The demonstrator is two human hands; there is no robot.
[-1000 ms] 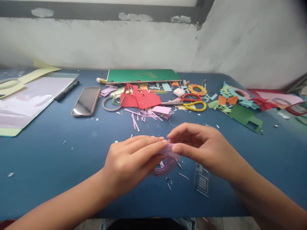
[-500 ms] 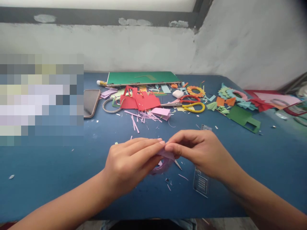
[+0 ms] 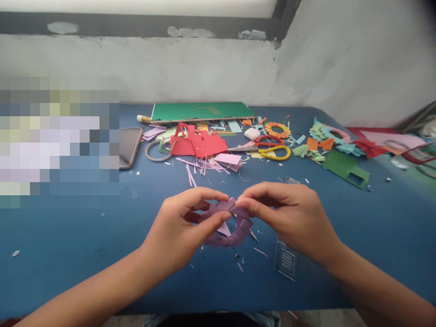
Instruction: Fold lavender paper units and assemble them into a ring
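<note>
A ring of folded purple paper (image 3: 235,239) is held between both hands, just above the blue table near its front. My left hand (image 3: 185,227) grips its left and upper side, thumb in front and fingers behind. My right hand (image 3: 289,213) pinches the ring's upper right edge between thumb and fingertips. Through the ring's hole a loose purple paper piece (image 3: 224,229) shows. Below my right hand lies a clear plastic stencil plate (image 3: 286,260), partly covered by that hand.
Scissors (image 3: 269,147) with red and yellow handles lie beyond my hands, beside red paper (image 3: 207,143) and purple strips. A green board (image 3: 204,111) rests at the back. A phone (image 3: 129,147) is left; finished paper rings (image 3: 330,134) and green card (image 3: 345,168) are right.
My left hand has opened out from over the paper and shifted its thumb to the front, so more of the purple ring shows. My right hand stays almost in place.
</note>
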